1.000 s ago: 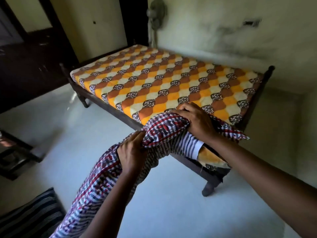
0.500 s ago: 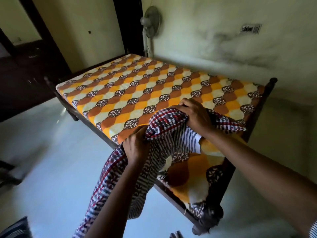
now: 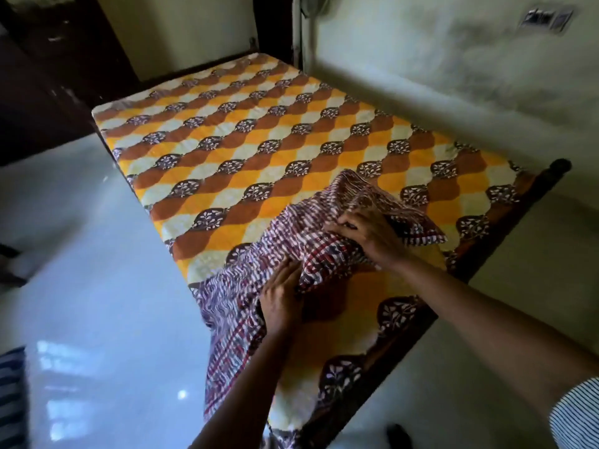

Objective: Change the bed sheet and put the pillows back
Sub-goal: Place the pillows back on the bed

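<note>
I count 1 checked sheet (image 3: pixel 291 241) bunched on 1 bed (image 3: pixel 259 134) (orange-patterned). R hand (image 3: pixel 369 233) fingers curl, gripping it; L hand (image 3: pixel 280 299) grip unclear. Wall (image 3: pixel 453 76) alongside.

No readable text, label, brand, number or sign anywhere in view.
Switch plate (image 3: pixel 546 17) on wall: blurred, any marking illegible.
Checked sheet (image 3: pixel 291 241): red, white and dark weave only, no lettering.
Mattress cover (image 3: pixel 259 131): orange, brown and cream print with dark leaf motifs, no lettering.
</note>
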